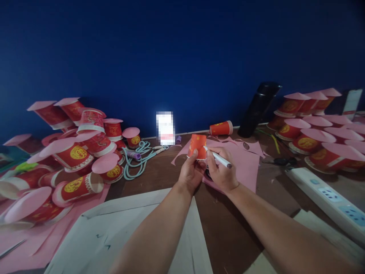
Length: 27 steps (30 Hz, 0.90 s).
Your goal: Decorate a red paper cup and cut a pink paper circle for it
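Observation:
My left hand (191,172) is closed around the lower part of a red paper cup (197,146) with yellow print, held upside down above the table. In my right hand (224,173) is a white marker (219,158), gripped like a pen, its tip end at the cup's right side. Whether the tip touches the cup I cannot tell. Beneath my right hand lies a pink paper sheet (248,171) with cut edges. A dark object, partly hidden by my hand, rests on that sheet.
Red cups topped with pink discs crowd the left (75,154) and right (308,144). Several nested cups (221,128) lie beside a black bottle (259,108). A power strip (327,196), scissors (281,161), blue cord (137,171), glowing phone (165,128) and white sheet (125,228) surround my arms.

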Each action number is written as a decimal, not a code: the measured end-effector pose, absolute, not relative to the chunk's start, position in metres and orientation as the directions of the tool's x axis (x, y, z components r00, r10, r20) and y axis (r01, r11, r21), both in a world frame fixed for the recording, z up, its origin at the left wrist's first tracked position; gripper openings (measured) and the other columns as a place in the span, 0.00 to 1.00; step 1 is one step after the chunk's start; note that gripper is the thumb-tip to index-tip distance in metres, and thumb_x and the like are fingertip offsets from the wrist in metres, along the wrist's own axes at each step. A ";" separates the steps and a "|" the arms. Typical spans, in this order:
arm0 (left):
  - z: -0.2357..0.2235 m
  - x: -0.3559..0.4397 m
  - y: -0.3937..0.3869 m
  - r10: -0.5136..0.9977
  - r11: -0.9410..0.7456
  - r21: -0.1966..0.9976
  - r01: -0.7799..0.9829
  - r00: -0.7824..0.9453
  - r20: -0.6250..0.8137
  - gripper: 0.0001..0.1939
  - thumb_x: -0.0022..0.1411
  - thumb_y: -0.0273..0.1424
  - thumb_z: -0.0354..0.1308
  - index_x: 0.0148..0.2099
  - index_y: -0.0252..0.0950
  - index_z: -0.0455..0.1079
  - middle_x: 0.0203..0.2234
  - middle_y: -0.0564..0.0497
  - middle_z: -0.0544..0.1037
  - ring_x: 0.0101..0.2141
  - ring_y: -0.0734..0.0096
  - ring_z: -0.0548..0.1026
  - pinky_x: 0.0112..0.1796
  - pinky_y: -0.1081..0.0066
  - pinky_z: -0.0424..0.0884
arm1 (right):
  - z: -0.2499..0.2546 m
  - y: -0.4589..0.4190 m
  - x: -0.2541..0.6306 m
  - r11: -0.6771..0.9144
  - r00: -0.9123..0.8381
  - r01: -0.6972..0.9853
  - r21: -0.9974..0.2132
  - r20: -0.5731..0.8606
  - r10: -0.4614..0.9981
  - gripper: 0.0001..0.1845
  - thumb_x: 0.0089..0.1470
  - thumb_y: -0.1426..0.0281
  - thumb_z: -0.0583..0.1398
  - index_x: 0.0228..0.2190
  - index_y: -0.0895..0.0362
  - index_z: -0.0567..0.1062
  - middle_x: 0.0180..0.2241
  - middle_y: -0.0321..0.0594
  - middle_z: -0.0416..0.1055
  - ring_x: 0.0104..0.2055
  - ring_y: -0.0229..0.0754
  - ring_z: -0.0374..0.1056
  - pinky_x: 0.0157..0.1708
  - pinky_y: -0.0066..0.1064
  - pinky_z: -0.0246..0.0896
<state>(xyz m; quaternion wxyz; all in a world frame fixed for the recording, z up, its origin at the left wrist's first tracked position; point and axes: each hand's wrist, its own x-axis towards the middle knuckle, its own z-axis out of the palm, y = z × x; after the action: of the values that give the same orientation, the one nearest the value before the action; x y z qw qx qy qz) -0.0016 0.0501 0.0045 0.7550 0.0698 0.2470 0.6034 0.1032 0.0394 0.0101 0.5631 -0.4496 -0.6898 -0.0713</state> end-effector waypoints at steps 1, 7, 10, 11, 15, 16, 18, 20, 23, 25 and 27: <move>0.004 -0.002 0.050 0.946 0.259 0.402 -0.878 0.147 -0.288 0.12 0.50 0.29 0.67 0.36 0.31 0.71 0.23 0.54 0.72 0.19 0.84 0.65 0.23 0.80 0.63 | 0.010 0.039 0.103 0.585 0.038 0.701 -0.407 0.841 0.539 0.06 0.59 0.69 0.56 0.38 0.54 0.71 0.35 0.42 0.75 0.40 0.44 0.72 0.42 0.39 0.66; 0.006 -0.002 0.050 0.948 0.258 0.403 -0.878 0.150 -0.282 0.10 0.50 0.29 0.67 0.33 0.31 0.70 0.21 0.55 0.71 0.18 0.84 0.64 0.23 0.80 0.64 | 0.009 0.040 0.103 0.584 0.032 0.696 -0.418 0.830 0.556 0.05 0.58 0.69 0.56 0.37 0.54 0.71 0.34 0.42 0.75 0.40 0.44 0.72 0.42 0.38 0.66; 0.008 -0.002 0.050 0.950 0.257 0.404 -0.878 0.154 -0.270 0.10 0.50 0.29 0.67 0.33 0.31 0.70 0.20 0.55 0.71 0.18 0.84 0.64 0.23 0.80 0.64 | 0.009 0.039 0.102 0.590 0.024 0.693 -0.415 0.831 0.556 0.06 0.58 0.69 0.56 0.37 0.54 0.72 0.34 0.42 0.75 0.40 0.44 0.72 0.42 0.38 0.66; 0.008 -0.002 0.049 0.949 0.260 0.406 -0.876 0.155 -0.273 0.10 0.50 0.29 0.67 0.32 0.31 0.70 0.20 0.55 0.71 0.18 0.84 0.64 0.23 0.80 0.64 | 0.009 0.039 0.102 0.592 0.023 0.692 -0.412 0.833 0.553 0.06 0.58 0.68 0.56 0.37 0.54 0.72 0.34 0.42 0.75 0.40 0.44 0.72 0.42 0.38 0.66; 0.007 -0.001 0.050 0.947 0.271 0.422 -0.865 0.161 -0.279 0.11 0.50 0.30 0.67 0.32 0.31 0.70 0.20 0.54 0.71 0.18 0.82 0.65 0.24 0.78 0.65 | 0.009 0.039 0.102 0.594 0.022 0.697 -0.401 0.840 0.542 0.06 0.58 0.68 0.56 0.37 0.54 0.72 0.34 0.42 0.75 0.39 0.44 0.72 0.42 0.38 0.66; 0.007 -0.001 0.050 0.948 0.268 0.426 -0.864 0.158 -0.276 0.11 0.50 0.30 0.67 0.33 0.31 0.70 0.20 0.54 0.72 0.19 0.82 0.66 0.24 0.78 0.65 | 0.009 0.039 0.102 0.594 0.024 0.699 -0.399 0.842 0.538 0.06 0.58 0.68 0.56 0.37 0.54 0.72 0.34 0.42 0.75 0.38 0.44 0.72 0.42 0.38 0.66; 0.005 -0.001 0.050 0.950 0.262 0.435 -0.862 0.151 -0.273 0.11 0.50 0.30 0.67 0.33 0.31 0.70 0.21 0.54 0.73 0.19 0.82 0.66 0.25 0.77 0.65 | 0.010 0.039 0.102 0.597 0.022 0.699 -0.394 0.846 0.533 0.06 0.58 0.68 0.56 0.37 0.54 0.71 0.33 0.42 0.75 0.38 0.44 0.72 0.41 0.39 0.66; 0.004 -0.001 0.050 0.951 0.262 0.444 -0.857 0.150 -0.271 0.11 0.50 0.30 0.67 0.34 0.31 0.71 0.21 0.53 0.73 0.19 0.81 0.67 0.25 0.77 0.66 | 0.010 0.039 0.102 0.599 0.020 0.699 -0.391 0.848 0.530 0.05 0.58 0.69 0.56 0.37 0.54 0.71 0.33 0.42 0.75 0.38 0.44 0.71 0.41 0.39 0.66; 0.004 0.000 0.050 0.951 0.266 0.444 -0.855 0.158 -0.265 0.09 0.52 0.30 0.66 0.35 0.31 0.71 0.22 0.52 0.74 0.19 0.80 0.68 0.24 0.78 0.66 | 0.011 0.039 0.102 0.598 0.011 0.702 -0.386 0.846 0.533 0.05 0.58 0.69 0.56 0.37 0.54 0.71 0.33 0.42 0.75 0.38 0.44 0.71 0.41 0.39 0.66; 0.005 0.000 0.050 0.949 0.270 0.442 -0.856 0.158 -0.273 0.08 0.53 0.29 0.65 0.34 0.31 0.71 0.22 0.52 0.74 0.19 0.81 0.68 0.24 0.78 0.66 | 0.011 0.038 0.102 0.600 0.003 0.704 -0.380 0.846 0.532 0.05 0.58 0.70 0.57 0.37 0.55 0.71 0.33 0.42 0.75 0.38 0.44 0.71 0.41 0.38 0.65; 0.006 0.000 0.049 0.948 0.269 0.441 -0.856 0.154 -0.279 0.08 0.53 0.29 0.65 0.34 0.31 0.71 0.21 0.53 0.73 0.19 0.81 0.67 0.25 0.78 0.66 | 0.011 0.038 0.102 0.601 0.000 0.704 -0.377 0.847 0.532 0.05 0.58 0.70 0.57 0.37 0.55 0.71 0.33 0.42 0.75 0.38 0.44 0.71 0.41 0.38 0.65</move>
<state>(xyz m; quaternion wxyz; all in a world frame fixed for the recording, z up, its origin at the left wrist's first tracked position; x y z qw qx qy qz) -0.0003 0.0492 0.0060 0.7544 0.0895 0.2556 0.5979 0.1020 0.0382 0.0113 0.5536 -0.4396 -0.7030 -0.0780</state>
